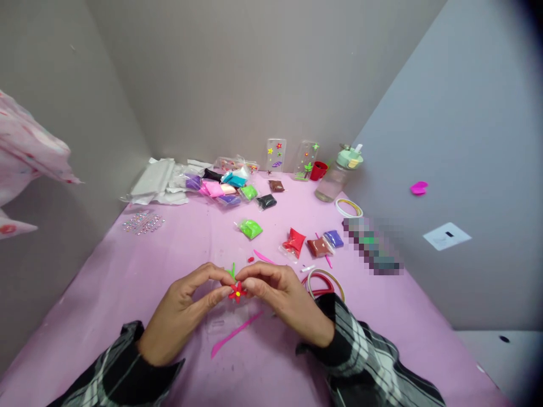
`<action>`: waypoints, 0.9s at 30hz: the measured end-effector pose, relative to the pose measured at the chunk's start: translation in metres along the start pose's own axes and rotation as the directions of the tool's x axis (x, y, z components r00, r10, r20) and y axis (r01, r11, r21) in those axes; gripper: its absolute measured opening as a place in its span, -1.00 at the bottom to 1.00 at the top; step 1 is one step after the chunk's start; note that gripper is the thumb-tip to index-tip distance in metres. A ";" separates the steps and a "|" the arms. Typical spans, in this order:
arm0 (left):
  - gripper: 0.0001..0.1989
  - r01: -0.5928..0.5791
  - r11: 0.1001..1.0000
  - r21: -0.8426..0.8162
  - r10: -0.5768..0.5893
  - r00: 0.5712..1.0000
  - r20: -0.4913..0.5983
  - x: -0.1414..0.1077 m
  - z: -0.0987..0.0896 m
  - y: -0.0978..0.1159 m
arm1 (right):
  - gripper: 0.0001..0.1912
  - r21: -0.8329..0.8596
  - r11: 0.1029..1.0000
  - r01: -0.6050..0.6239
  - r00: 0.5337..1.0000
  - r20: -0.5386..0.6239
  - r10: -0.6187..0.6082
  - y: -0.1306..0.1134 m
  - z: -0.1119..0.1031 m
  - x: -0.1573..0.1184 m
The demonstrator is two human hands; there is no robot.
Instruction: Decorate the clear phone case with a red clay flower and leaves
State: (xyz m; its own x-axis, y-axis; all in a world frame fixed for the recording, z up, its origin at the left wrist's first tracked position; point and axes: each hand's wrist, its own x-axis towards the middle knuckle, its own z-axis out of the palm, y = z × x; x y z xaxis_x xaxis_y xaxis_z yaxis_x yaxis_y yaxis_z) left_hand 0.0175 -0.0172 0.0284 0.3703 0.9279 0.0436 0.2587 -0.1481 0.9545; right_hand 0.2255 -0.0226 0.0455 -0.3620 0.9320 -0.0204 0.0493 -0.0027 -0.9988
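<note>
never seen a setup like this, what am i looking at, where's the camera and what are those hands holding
No machine here: these are a person's own bare left hand and right hand. The single picture comes from a camera worn on the head, looking forward and down. Both hands pinch a small red flower with a yellow centre. On the pink table lie a pink tool, a red packet and a green packet, among others. Further back stand a bottle and a clear decorated case.

L fingers [218, 273] hide pt. of green strip [233, 269]; pink cloth [29, 147] is cut off at pic's L edge, sleeves [360, 350] at btm; pixelated obj. [373, 249] is unclear.
</note>
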 end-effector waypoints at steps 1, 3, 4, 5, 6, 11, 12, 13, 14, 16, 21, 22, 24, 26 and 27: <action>-0.86 0.000 1.000 0.003 0.000 1.000 0.011 0.000 0.001 0.000 | -0.80 0.027 1.000 -0.012 1.000 0.002 0.012 0.001 0.001 0.000; -0.86 -0.002 1.000 0.004 0.002 1.000 0.022 0.000 0.001 0.000 | -0.83 0.084 0.996 -0.026 1.000 0.001 0.026 0.003 0.002 0.001; -0.87 -0.004 1.000 0.002 0.004 1.000 0.025 0.000 0.002 0.000 | -0.85 0.109 0.994 -0.029 1.000 -0.002 0.029 0.004 0.003 0.001; -0.87 -0.005 1.000 0.000 0.005 1.000 0.027 0.000 0.001 0.000 | -0.86 0.126 0.992 -0.029 1.000 -0.007 0.030 0.005 0.003 0.001; -0.86 -0.006 1.000 0.001 0.006 1.000 0.031 0.000 0.001 0.000 | -0.87 0.137 0.990 -0.028 0.999 -0.012 0.030 0.006 0.003 0.001; -0.85 -0.003 1.000 0.013 0.003 0.999 0.033 0.001 0.000 0.000 | -0.83 0.143 0.989 -0.045 0.999 -0.013 0.047 0.006 0.003 0.001; -0.85 -0.003 1.000 0.015 0.003 0.999 0.032 0.001 0.000 0.000 | -0.81 0.145 0.988 -0.050 0.999 -0.013 0.053 0.005 0.003 0.001; -0.85 -0.003 1.000 0.017 0.003 0.999 0.032 0.001 0.001 0.000 | -0.80 0.150 0.987 -0.056 0.998 -0.013 0.058 0.005 0.003 0.001; -0.85 -0.001 1.000 0.018 0.000 0.999 0.034 0.001 0.001 0.000 | -0.79 0.159 0.985 -0.062 0.998 -0.013 0.065 0.004 0.003 0.001; -0.85 0.011 1.000 0.018 -0.012 1.000 0.029 0.001 0.001 0.000 | -0.76 0.188 0.980 -0.073 0.997 -0.010 0.076 0.002 0.003 0.002; -0.83 0.024 1.000 0.013 -0.023 0.998 -0.064 0.000 0.000 -0.001 | -0.74 0.258 0.963 -0.083 0.996 -0.015 0.090 0.002 0.001 0.004; -0.83 0.023 1.000 0.019 -0.022 0.997 -0.068 0.000 0.000 0.000 | -0.74 0.261 0.962 -0.083 0.996 -0.022 0.092 0.002 0.001 0.004; -0.82 0.023 0.999 0.029 -0.021 0.998 -0.053 0.000 0.000 0.001 | -0.74 0.264 0.961 -0.081 0.995 -0.041 0.095 0.003 0.001 0.004; -0.82 0.027 0.999 0.030 -0.026 0.999 -0.025 0.000 0.002 0.002 | -0.75 0.263 0.962 -0.076 0.994 -0.054 0.093 0.004 0.002 0.004; -0.83 0.032 0.999 0.026 -0.031 0.999 -0.015 0.000 0.002 0.003 | -0.76 0.262 0.962 -0.072 0.994 -0.057 0.090 0.004 0.002 0.004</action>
State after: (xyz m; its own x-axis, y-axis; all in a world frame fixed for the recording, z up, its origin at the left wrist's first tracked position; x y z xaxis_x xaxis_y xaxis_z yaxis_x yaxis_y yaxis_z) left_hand 0.0202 -0.0180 0.0302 0.3486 0.9371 0.0181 0.2934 -0.1275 0.9475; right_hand 0.2223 -0.0195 0.0413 -0.3021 0.9472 -0.1074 -0.1708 -0.1646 -0.9715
